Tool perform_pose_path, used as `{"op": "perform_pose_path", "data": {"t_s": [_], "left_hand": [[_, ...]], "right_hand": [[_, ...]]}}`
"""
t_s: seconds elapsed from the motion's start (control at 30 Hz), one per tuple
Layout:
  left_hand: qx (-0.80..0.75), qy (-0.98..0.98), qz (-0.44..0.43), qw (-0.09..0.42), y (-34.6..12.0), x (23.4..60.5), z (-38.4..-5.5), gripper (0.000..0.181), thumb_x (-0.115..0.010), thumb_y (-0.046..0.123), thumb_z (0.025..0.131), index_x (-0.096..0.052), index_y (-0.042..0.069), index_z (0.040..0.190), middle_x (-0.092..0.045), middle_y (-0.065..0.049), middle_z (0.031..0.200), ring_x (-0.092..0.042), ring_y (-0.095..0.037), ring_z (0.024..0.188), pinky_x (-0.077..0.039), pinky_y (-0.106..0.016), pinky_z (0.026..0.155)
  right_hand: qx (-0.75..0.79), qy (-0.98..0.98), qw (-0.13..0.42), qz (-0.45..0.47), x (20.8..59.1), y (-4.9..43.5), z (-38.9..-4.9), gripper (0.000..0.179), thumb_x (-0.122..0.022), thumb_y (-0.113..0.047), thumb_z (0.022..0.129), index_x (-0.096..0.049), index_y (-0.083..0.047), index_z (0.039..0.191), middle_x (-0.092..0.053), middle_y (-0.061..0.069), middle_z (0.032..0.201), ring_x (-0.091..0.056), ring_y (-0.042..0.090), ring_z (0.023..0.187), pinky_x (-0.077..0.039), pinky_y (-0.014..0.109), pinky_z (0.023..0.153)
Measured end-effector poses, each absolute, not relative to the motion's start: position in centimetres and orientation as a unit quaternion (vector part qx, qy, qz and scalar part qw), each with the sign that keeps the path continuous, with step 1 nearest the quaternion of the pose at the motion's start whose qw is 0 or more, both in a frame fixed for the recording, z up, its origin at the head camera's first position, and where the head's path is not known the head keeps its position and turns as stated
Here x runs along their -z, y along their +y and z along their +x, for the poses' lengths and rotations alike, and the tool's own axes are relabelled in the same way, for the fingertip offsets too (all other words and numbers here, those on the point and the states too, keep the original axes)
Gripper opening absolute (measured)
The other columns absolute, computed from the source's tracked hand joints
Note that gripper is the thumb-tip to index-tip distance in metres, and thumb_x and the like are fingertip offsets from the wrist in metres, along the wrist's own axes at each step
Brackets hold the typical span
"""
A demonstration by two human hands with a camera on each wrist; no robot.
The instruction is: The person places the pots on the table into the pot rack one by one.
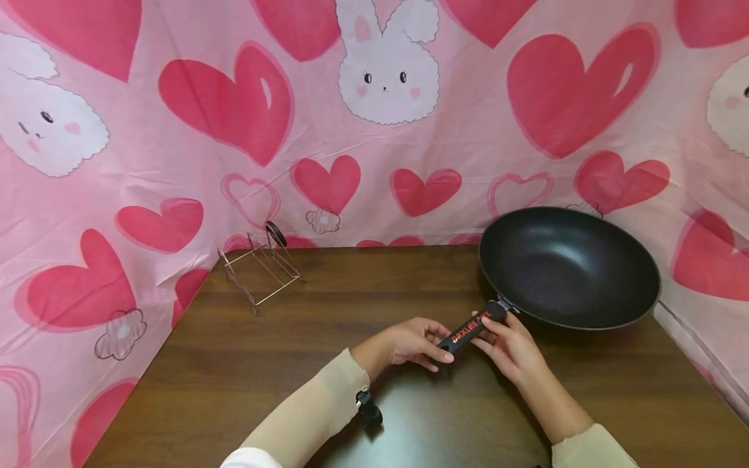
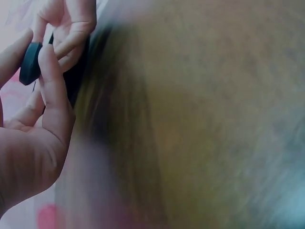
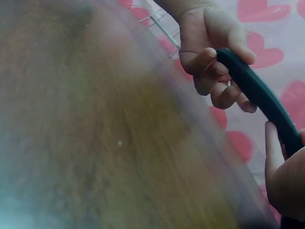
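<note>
A deep black frying pan [image 1: 567, 273] is at the right of the table, its handle [image 1: 471, 329] pointing down and left toward the person. The left hand [image 1: 412, 343] pinches the free end of the handle between thumb and fingers, as the left wrist view shows with the handle tip [image 2: 30, 64]. Closer to the pan, the right hand [image 1: 512, 348] grips the handle with its thumb on top, over part of the orange lettering. In the right wrist view the handle [image 3: 257, 93] runs between both hands, raised over the table.
A thin wire rack [image 1: 263, 270] stands at the table's back left, with a round black piece [image 1: 275, 234] at its top. Pink cloth with hearts and rabbits [image 1: 374, 149] hangs behind and beside the brown wooden table [image 1: 246, 383]. A small black device [image 1: 368, 411] hangs under the left wrist.
</note>
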State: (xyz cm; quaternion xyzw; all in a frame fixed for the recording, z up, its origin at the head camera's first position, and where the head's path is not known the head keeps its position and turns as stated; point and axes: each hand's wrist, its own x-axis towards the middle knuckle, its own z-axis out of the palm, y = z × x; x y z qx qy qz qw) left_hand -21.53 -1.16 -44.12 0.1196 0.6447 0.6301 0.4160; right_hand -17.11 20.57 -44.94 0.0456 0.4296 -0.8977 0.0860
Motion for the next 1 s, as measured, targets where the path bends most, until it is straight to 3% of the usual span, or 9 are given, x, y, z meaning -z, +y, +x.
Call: {"op": "perform_pose_path", "data": {"t_s": [0.23,0.47,0.8,1.0], "left_hand": [[-0.626,0.611,0.155,0.459,-0.3,44.6,-20.2,0.033,-0.061,-0.017,0.086,-0.058,-0.002,0.115,-0.065,-0.009,0.088,-0.065,-0.018,0.071,-0.059,-0.034,0.061],[-0.648,0.56,0.185,0.482,0.4,45.1,-18.9,0.038,-0.055,-0.02,0.088,-0.051,0.005,0.116,-0.065,-0.007,0.09,-0.064,-0.018,0.073,-0.057,-0.03,0.058],[-0.646,0.555,0.206,0.482,-0.2,45.5,-17.6,0.039,-0.056,-0.021,0.087,-0.049,0.007,0.113,-0.064,-0.006,0.089,-0.064,-0.017,0.072,-0.057,-0.03,0.056],[-0.645,0.576,0.232,0.446,-1.1,45.1,-16.5,0.043,-0.062,-0.024,0.081,-0.052,0.003,0.113,-0.064,-0.007,0.087,-0.067,-0.017,0.072,-0.057,-0.033,0.054]], "right_hand": [[0.87,0.485,0.092,0.012,45.1,21.4,-16.0,0.05,-0.051,0.009,0.096,-0.026,-0.008,0.136,-0.066,0.006,0.11,-0.065,0.017,0.099,-0.056,0.037,0.083],[0.867,0.486,0.098,-0.047,45.6,22.2,-15.2,0.056,-0.05,0.014,0.093,-0.022,-0.007,0.137,-0.066,0.006,0.112,-0.066,0.018,0.101,-0.057,0.034,0.08],[0.845,0.527,0.076,-0.046,45.7,21.5,-14.3,0.052,-0.053,0.015,0.091,-0.026,-0.003,0.132,-0.063,0.009,0.109,-0.066,0.018,0.097,-0.058,0.035,0.077],[0.83,0.553,0.036,-0.067,45.1,20.4,-13.5,0.051,-0.055,0.016,0.088,-0.033,-0.004,0.129,-0.065,0.008,0.107,-0.067,0.018,0.095,-0.059,0.035,0.073]]}}
